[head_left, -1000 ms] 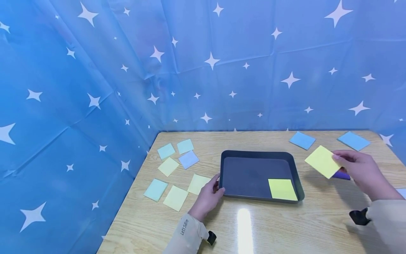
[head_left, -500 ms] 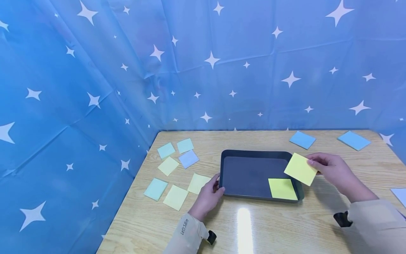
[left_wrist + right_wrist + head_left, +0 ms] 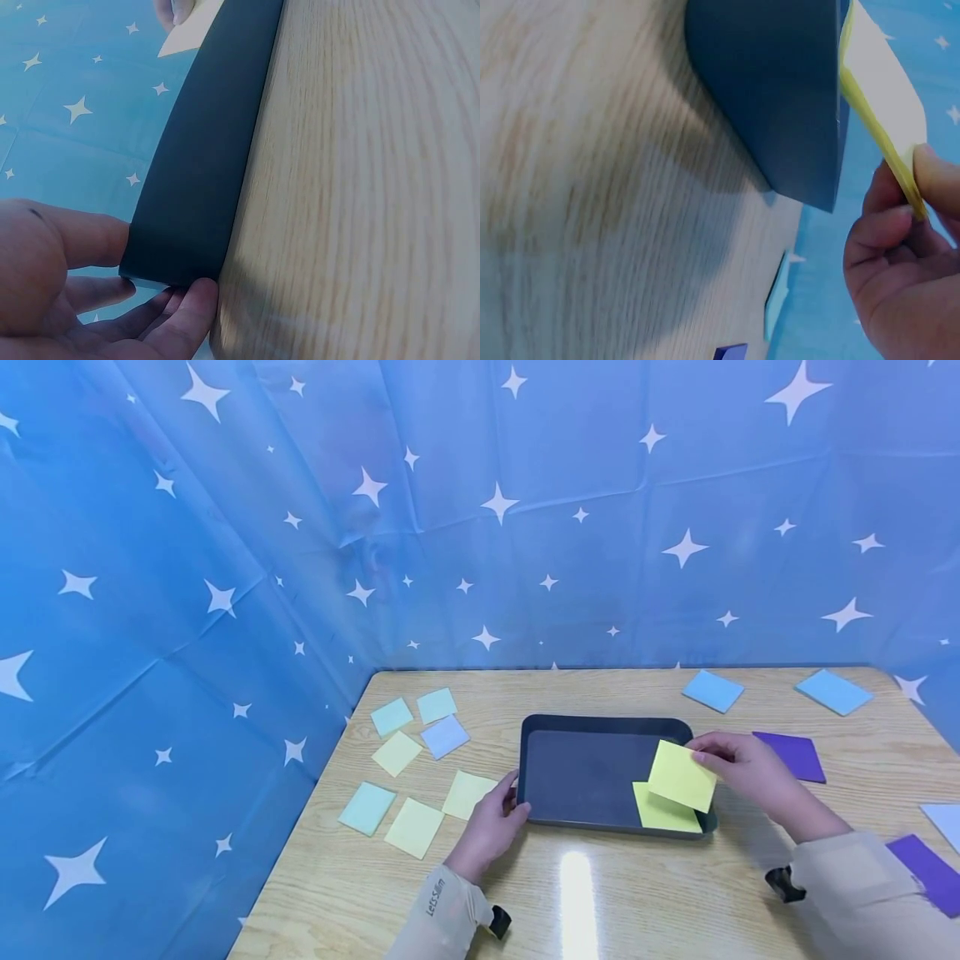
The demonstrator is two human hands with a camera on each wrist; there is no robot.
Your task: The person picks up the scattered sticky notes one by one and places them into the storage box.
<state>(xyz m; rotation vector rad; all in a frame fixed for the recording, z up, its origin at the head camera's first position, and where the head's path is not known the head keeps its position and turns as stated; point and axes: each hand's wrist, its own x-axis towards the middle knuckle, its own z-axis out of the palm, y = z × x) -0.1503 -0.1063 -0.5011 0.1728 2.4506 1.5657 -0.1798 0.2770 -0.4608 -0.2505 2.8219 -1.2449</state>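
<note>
The right hand (image 3: 738, 768) pinches a yellow pad (image 3: 681, 777) between thumb and fingers, tilted above the right end of a dark tray (image 3: 585, 777). Beneath it, a second yellow square (image 3: 651, 810) lies in the tray's near right corner. The left hand (image 3: 487, 827) grips the near left corner, thumb and fingers on the walls. Farther out on the worktop (image 3: 637, 893), pale squares (image 3: 415, 827) lie left, two blue pads (image 3: 712, 691) far right, and two purple pads (image 3: 793, 756) right.
</note>
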